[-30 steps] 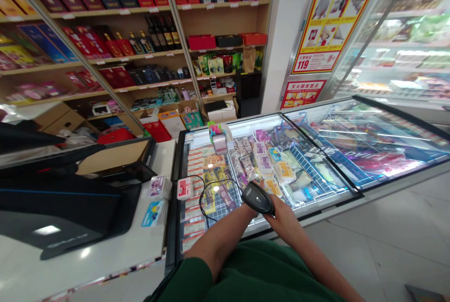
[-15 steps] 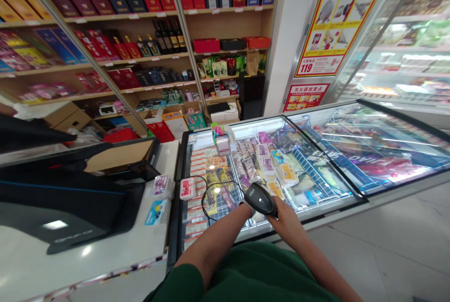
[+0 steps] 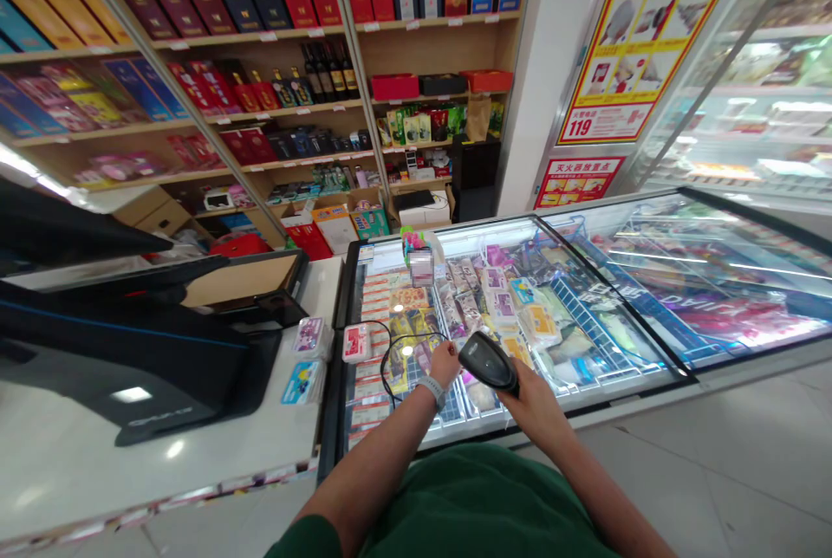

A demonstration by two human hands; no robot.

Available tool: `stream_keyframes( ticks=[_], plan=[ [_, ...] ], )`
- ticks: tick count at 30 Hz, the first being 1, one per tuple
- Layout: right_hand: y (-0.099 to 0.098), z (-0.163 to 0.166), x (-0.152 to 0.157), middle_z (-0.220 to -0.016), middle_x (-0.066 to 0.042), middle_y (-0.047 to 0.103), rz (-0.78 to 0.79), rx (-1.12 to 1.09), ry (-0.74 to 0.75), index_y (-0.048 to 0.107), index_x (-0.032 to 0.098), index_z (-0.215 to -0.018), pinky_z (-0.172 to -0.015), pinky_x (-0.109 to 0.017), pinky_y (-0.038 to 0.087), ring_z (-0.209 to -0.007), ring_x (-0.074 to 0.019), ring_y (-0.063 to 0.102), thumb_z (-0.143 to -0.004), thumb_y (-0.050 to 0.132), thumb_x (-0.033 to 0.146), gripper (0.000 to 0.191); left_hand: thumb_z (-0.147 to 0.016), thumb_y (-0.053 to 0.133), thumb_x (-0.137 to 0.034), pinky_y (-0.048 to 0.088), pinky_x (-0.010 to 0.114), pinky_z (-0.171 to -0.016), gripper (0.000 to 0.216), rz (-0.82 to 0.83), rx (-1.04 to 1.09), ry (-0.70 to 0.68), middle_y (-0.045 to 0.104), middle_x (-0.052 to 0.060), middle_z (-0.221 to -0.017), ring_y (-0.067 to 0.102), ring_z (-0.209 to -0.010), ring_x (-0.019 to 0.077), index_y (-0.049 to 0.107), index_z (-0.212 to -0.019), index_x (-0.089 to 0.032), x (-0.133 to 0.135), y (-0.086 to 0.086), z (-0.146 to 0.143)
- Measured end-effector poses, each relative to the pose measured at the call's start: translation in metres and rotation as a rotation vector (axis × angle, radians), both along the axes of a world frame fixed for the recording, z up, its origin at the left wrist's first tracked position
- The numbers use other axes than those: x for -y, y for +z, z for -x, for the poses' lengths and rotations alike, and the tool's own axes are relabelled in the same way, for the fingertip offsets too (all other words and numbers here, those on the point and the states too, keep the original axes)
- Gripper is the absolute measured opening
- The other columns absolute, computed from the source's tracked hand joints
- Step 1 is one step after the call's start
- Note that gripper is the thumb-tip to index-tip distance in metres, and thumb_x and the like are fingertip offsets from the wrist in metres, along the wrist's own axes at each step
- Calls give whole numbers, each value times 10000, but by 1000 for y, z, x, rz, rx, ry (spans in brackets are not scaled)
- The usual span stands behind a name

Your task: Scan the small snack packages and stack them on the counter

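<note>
A black handheld barcode scanner (image 3: 489, 361) hangs just above the glass lid of a chest freezer (image 3: 520, 315), and my right hand (image 3: 529, 398) is wrapped round its handle. My left hand (image 3: 445, 365), with a pale band at the wrist, sits just left of the scanner's head with its fingers curled; what they hold, if anything, is hidden. The scanner's black cable (image 3: 390, 350) loops over the glass toward the counter. Packets of frozen food lie under the lid.
A white checkout counter (image 3: 195, 445) with a black register screen (image 3: 123, 350) stands at left, with small card boxes (image 3: 356, 343) at its edge. Shelves of boxed liquor and bottles (image 3: 312, 73) fill the back wall. A second freezer lid (image 3: 715, 263) and tiled floor (image 3: 747, 471) lie right.
My left hand has come out from under the scanner and now shows beside its head. The view has shifted a little, so both hands and the scanner sit further right.
</note>
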State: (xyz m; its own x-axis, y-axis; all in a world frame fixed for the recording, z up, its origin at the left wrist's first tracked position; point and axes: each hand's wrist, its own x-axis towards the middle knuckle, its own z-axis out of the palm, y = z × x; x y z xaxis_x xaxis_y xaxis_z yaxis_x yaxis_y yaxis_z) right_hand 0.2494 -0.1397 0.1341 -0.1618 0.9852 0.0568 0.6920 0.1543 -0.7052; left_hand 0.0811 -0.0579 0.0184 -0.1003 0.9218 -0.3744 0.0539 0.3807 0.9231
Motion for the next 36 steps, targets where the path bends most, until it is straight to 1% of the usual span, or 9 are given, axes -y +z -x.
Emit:
stream_keyframes(
  ticks=[2, 4, 10, 14, 19, 24, 29, 31, 36],
  plan=[
    [2, 1, -1, -929, -75, 643, 1, 0, 9, 530, 193, -1001, -741, -313, 462, -871, -240, 629, -755, 506, 162, 249, -670, 694, -233, 453, 242, -527, 230, 3, 0, 43, 464, -40, -542, 490, -529, 107, 479, -619, -171, 2, -2, 4],
    [4, 1, -2, -915, -74, 647, 8, 8, 12, 532, 193, -983, -738, -316, 461, -865, -244, 629, -759, 511, 176, 225, -681, 694, -256, 456, 230, -509, 229, 1, 4, 70, 463, -44, -558, 480, -517, 94, 487, -645, -168, 3, -3, 9],
    [10, 4, -3, -905, -89, 656, 36, 29, -1, 527, 179, -973, -722, -323, 457, -843, -252, 635, -778, 502, 208, 199, -683, 733, -330, 515, 241, -559, 286, 12, 70, 88, 592, 10, -720, 576, -619, 116, 583, -850, -153, 4, -4, 25],
    [11, 5, -3, -896, -84, 661, 26, 30, -5, 528, 183, -961, -716, -315, 454, -840, -249, 639, -779, 503, 216, 186, -717, 720, -289, 535, 242, -585, 361, 21, 107, 104, 606, 25, -793, 596, -647, 112, 575, -1017, -152, 7, -1, 32],
    [7, 2, -3, -886, -68, 658, -4, 15, -8, 538, 191, -964, -707, -301, 448, -833, -237, 635, -776, 509, 216, 192, -774, 652, -176, 542, 246, -572, 505, 53, 172, 146, 606, 29, -851, 597, -614, 99, 491, -1252, -177, 12, 7, 37],
    [2, -1, -3, -877, -67, 654, 6, 35, -7, 530, 191, -952, -693, -299, 445, -813, -235, 630, -779, 522, 229, 178, -758, 659, -149, 545, 250, -598, 538, 52, 192, 155, 628, 34, -868, 612, -644, 106, 513, -1275, -183, 13, 11, 41],
    [4, 1, -2, -879, -68, 657, 23, 40, -10, 533, 191, -955, -696, -302, 443, -825, -244, 636, -795, 518, 239, 168, -703, 639, -77, 518, 238, -598, 616, 25, 154, 118, 643, 38, -860, 616, -662, 115, 515, -1298, -179, 13, 11, 47],
    [6, 2, -2, -888, -72, 661, 26, 34, -9, 537, 189, -961, -701, -305, 444, -836, -247, 636, -799, 516, 241, 171, -680, 630, -54, 506, 231, -609, 619, -11, 105, 116, 653, 42, -859, 613, -678, 118, 538, -1281, -169, 13, 13, 50],
    [4, 1, -3, -904, -71, 668, 23, 39, -15, 545, 189, -982, -702, -297, 441, -844, -241, 636, -799, 524, 237, 191, -650, 618, -22, 509, 246, -717, 636, -147, 42, 123, 679, 55, -892, 633, -785, 141, 554, -1269, -156, 15, 19, 59]
  ],
)
